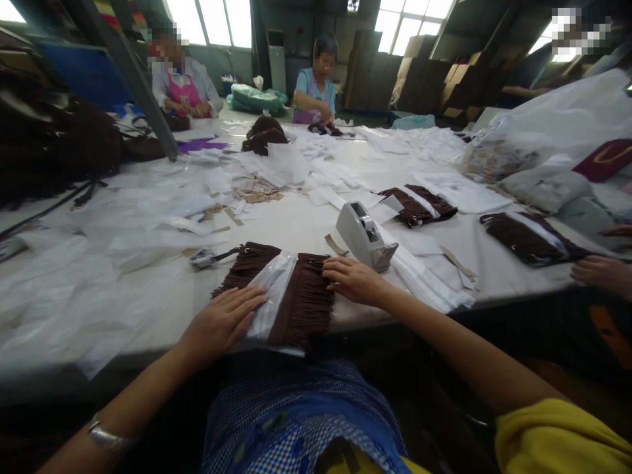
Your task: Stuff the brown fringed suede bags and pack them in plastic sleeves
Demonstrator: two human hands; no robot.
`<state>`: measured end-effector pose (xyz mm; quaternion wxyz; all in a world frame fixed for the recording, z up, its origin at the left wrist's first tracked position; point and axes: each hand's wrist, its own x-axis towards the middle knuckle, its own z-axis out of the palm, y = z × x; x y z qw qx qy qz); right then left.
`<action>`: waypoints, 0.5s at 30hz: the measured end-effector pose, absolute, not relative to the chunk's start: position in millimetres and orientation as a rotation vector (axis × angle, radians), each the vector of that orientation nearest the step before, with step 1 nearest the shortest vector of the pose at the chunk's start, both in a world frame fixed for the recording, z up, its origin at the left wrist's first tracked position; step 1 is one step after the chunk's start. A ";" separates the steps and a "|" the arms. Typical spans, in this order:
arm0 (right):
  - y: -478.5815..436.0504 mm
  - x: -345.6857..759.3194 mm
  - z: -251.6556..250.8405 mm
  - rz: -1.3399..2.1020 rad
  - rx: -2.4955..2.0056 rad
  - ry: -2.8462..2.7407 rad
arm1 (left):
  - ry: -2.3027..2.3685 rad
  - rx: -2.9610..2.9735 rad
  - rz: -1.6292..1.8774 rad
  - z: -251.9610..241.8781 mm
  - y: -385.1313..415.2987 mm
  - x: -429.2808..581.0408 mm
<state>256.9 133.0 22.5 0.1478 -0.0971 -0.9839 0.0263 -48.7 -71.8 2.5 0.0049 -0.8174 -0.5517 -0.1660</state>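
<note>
A dark brown fringed bag (pixel 306 296) lies flat at the table's front edge, with a band of white paper (pixel 279 283) across its middle. My left hand (pixel 222 319) rests flat over its left side, the fingertips on the white band. At the bag's upper right corner, my right hand (pixel 353 280) touches the fringe with its fingers stretched out. A strap with a wrapped metal clasp (pixel 202 258) reaches out from the upper left corner. Just behind my right hand stands a grey tape dispenser (pixel 363 234).
Two more banded fringed bags, a nearer one (pixel 419 205) and one farther right (pixel 533 238), lie to the right. A neighbour's hand (pixel 602 273) is at the right edge. Thin white sheets (pixel 99 263) cover the left. Two people work across the table. A metal post (pixel 143 79) rises at left.
</note>
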 end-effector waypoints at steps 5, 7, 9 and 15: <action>87.8 270.3 35.9 0.168 -0.280 -2.659 | -1.757 -2.550 -0.563 -0.9 -71.7 -47.8; 63.1 251.9 38.6 0.268 0.022 -2.716 | -1.777 -2.545 -0.560 0.3 -72.5 -46.6; 46.9 236.1 37.5 0.303 0.242 -2.796 | -1.780 -2.545 -0.537 1.5 -73.7 -45.7; 56.4 264.4 39.9 0.408 0.046 -2.906 | -1.768 -2.550 -0.568 0.4 -71.7 -46.6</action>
